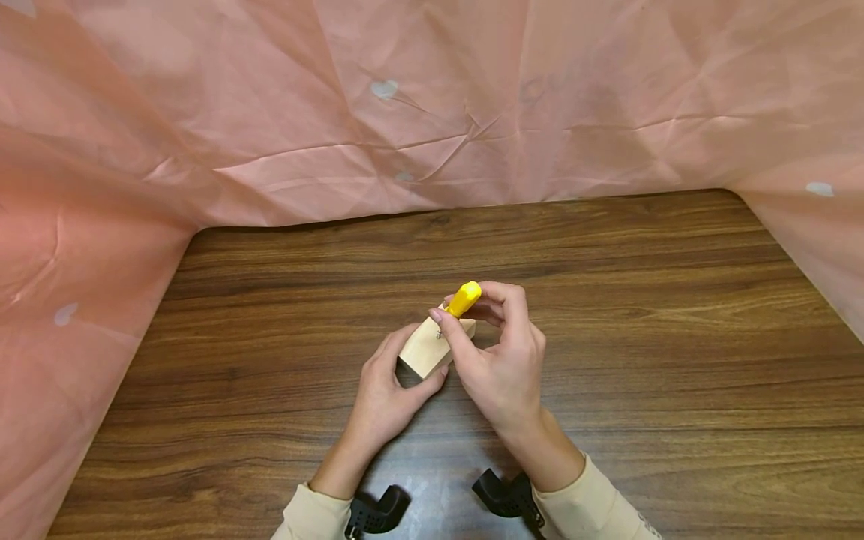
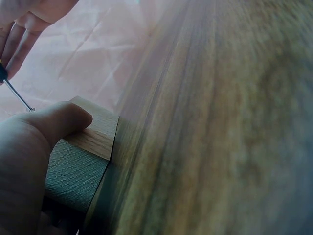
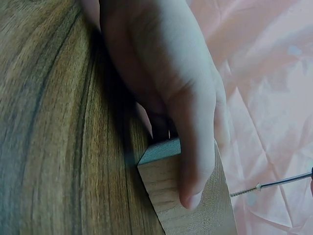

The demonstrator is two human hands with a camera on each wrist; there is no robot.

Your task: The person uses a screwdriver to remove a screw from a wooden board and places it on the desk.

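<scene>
My left hand (image 1: 385, 390) grips a pale wooden block (image 1: 425, 349) on the tabletop, thumb on one side and fingers on the other. One end face of the block (image 2: 73, 171) is dark grey-green. A small screw (image 3: 245, 190) stands upright in the block's top, much of its thread showing. My right hand (image 1: 502, 367) holds a screwdriver by its yellow handle (image 1: 464, 298), above the block. In the right wrist view the metal shaft (image 3: 286, 181) lines up with the screw, its tip at the screw head. The right fingers are partly hidden behind the handle.
The brown wood-grain table (image 1: 675, 360) spreads around both hands. Pink sheeting (image 1: 439, 97) hangs along its back and both sides. Black straps with mounts (image 1: 502, 495) sit at the wrists, below beige sleeves (image 1: 587, 502).
</scene>
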